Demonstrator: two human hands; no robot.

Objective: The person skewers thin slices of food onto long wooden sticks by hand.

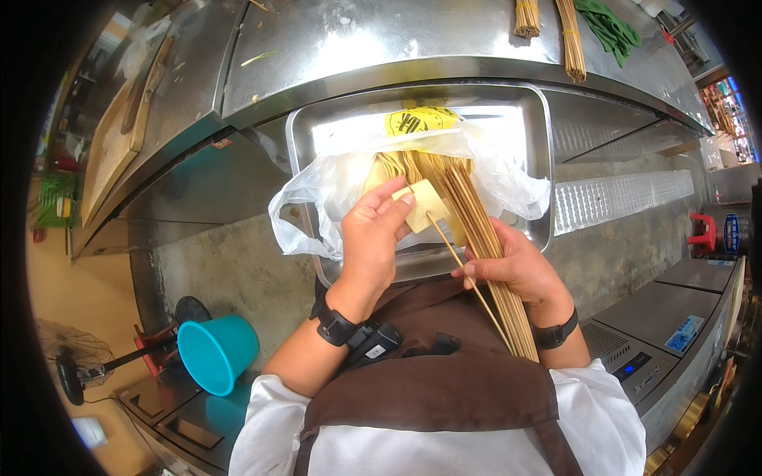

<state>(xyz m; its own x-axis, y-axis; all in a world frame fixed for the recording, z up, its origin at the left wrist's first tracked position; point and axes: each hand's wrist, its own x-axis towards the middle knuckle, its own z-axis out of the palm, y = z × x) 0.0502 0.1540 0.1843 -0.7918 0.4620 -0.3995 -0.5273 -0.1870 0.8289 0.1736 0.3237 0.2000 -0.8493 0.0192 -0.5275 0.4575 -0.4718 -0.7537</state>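
My left hand [378, 217] pinches a thin, pale yellow square sheet [422, 207], perhaps tofu skin, between thumb and fingers. One wooden skewer [455, 256] meets the sheet's lower edge; my right thumb and fingers hold that skewer. A thick bundle of wooden skewers [485, 232], some with yellow sheets at their far ends, also rests in my right hand [515, 262]. Beneath is a white plastic bag [321, 172] with more folded yellow sheets [396, 162] in its opening. The bag lies in a rectangular steel tray [545, 131] before me.
Beyond the tray runs a steel counter [369, 35] with two tied skewer bundles [572, 47] and a green glove or cloth [613, 30]. A wooden board [113, 154] lies at the left. A turquoise bucket [223, 351] and a fan [74, 363] are at the lower left.
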